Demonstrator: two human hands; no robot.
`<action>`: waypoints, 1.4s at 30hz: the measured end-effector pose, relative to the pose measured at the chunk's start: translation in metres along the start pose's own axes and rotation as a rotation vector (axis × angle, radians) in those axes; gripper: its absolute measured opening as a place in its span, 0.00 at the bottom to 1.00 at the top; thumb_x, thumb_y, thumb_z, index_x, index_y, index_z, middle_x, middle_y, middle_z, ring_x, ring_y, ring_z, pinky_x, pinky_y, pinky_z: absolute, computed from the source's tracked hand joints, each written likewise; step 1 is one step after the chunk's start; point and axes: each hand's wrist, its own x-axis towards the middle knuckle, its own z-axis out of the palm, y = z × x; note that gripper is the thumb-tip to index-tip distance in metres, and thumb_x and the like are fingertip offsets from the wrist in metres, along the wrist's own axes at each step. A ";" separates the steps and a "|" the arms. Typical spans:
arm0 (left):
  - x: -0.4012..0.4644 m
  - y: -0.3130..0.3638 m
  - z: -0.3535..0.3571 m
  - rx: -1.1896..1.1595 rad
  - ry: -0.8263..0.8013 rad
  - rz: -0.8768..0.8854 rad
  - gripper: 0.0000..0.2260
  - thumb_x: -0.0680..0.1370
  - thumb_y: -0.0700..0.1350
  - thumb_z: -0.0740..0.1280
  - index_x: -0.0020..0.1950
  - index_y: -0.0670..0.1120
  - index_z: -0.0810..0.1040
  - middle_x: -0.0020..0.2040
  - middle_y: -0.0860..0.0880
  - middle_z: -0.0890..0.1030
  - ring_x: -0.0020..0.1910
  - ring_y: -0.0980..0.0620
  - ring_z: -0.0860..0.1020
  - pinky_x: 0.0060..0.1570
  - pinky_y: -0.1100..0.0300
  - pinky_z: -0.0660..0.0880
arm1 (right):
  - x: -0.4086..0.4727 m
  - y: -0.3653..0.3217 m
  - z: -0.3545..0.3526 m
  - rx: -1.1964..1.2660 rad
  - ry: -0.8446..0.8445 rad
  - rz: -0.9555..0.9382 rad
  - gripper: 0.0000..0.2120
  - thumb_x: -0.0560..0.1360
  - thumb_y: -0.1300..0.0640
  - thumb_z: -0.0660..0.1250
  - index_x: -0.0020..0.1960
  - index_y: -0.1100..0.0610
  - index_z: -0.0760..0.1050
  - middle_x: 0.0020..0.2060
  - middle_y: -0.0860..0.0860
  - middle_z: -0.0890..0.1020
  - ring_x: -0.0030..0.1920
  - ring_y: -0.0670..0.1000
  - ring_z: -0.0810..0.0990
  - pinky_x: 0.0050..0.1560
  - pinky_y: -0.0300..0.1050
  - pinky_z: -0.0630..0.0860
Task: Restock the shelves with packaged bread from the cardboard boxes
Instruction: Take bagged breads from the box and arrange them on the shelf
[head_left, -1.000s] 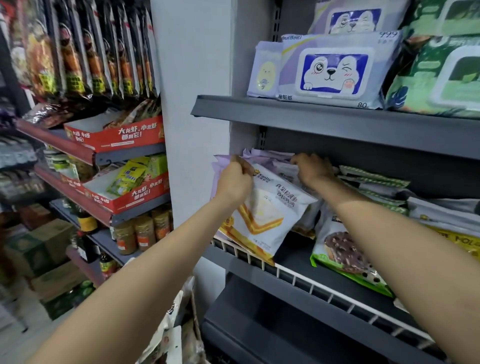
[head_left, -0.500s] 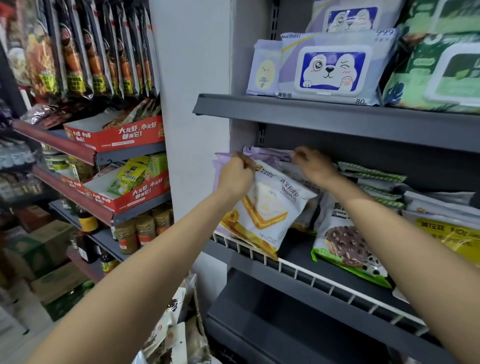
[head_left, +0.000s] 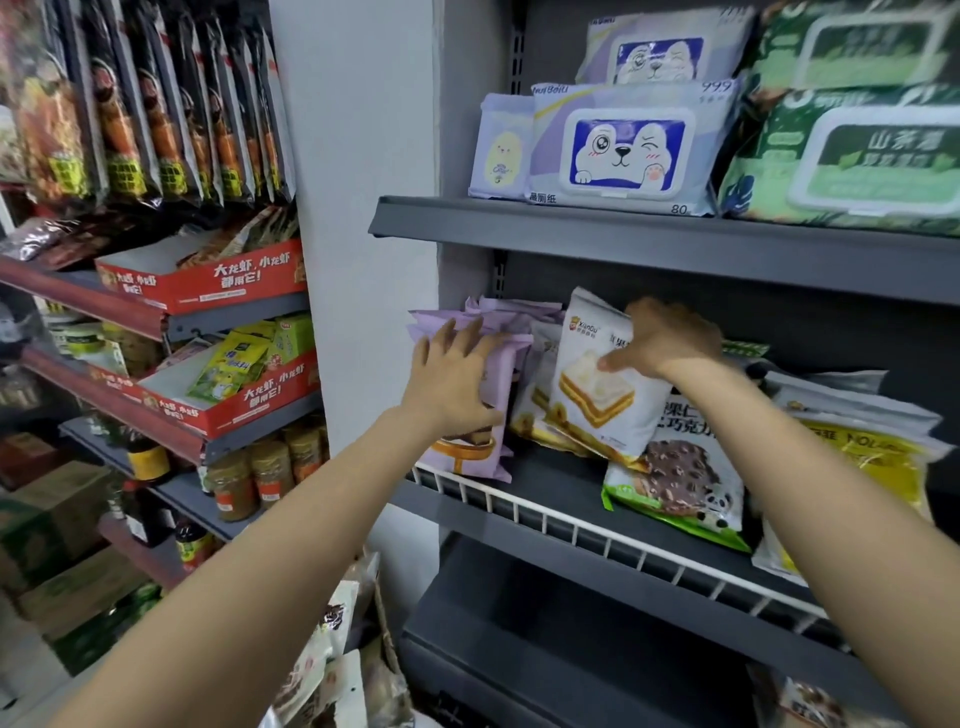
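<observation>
White plastic sandwich-bread packet (head_left: 597, 384) stands on the grey wire-fronted shelf (head_left: 582, 525), pinched by the right hand (head_left: 660, 338). Left hand (head_left: 452, 374), fingers straight, presses purple packets (head_left: 467, 415) leftward. Arranging step; next, seat it upright.

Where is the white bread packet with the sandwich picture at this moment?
In the head view, the white bread packet stands on the middle shelf, held by the right hand, between the purple packets and the chocolate bread packet.
</observation>
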 end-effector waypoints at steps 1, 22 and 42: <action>0.000 -0.003 0.005 0.052 -0.034 0.036 0.44 0.67 0.53 0.72 0.76 0.55 0.50 0.78 0.49 0.51 0.77 0.42 0.48 0.73 0.43 0.50 | 0.000 -0.003 0.000 -0.004 -0.004 0.004 0.32 0.66 0.41 0.74 0.64 0.53 0.69 0.63 0.57 0.74 0.62 0.58 0.74 0.49 0.46 0.68; -0.013 -0.022 0.008 0.113 0.032 0.104 0.45 0.71 0.57 0.71 0.78 0.50 0.47 0.79 0.50 0.45 0.78 0.49 0.41 0.74 0.50 0.40 | -0.013 -0.052 0.063 0.428 0.169 -0.120 0.35 0.75 0.75 0.56 0.77 0.56 0.50 0.76 0.55 0.56 0.75 0.56 0.58 0.72 0.49 0.60; -0.290 -0.198 0.001 -0.164 -0.046 -0.625 0.09 0.77 0.48 0.64 0.55 0.48 0.78 0.50 0.51 0.82 0.50 0.49 0.80 0.45 0.53 0.77 | -0.221 -0.308 0.139 0.464 -0.389 -0.847 0.11 0.79 0.58 0.57 0.56 0.55 0.76 0.45 0.53 0.80 0.47 0.56 0.79 0.40 0.48 0.75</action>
